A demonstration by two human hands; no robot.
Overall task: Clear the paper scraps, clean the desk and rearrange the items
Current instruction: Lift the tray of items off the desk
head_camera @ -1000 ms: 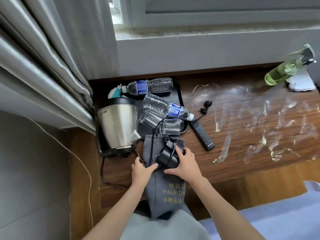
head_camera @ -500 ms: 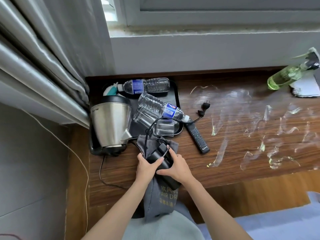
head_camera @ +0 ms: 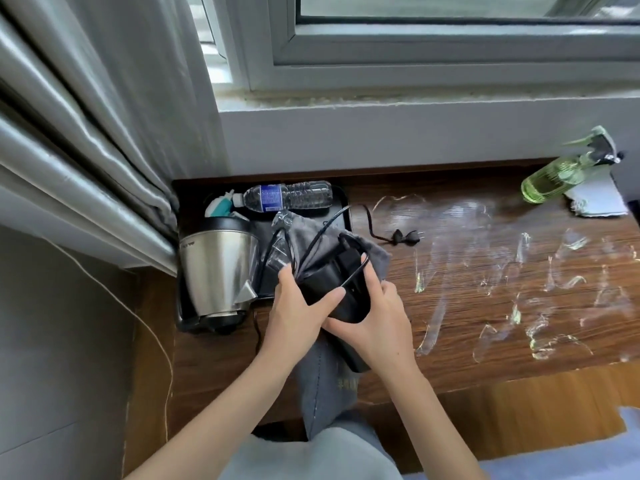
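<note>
Hands at lower centre: left hand point(head_camera: 298, 306) and right hand point(head_camera: 375, 315) both clamp the black hair dryer point(head_camera: 341, 287), apparently feeding it into the grey drawstring pouch point(head_camera: 320, 372).

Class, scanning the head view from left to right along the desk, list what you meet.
Steel kettle → black hair dryer held in both hands → plug → green spray bottle → white cloth.

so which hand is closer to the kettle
Left. The left hand grips the hair dryer just right of the kettle; the right hand holds the dryer's far side, farther from the kettle.
</note>
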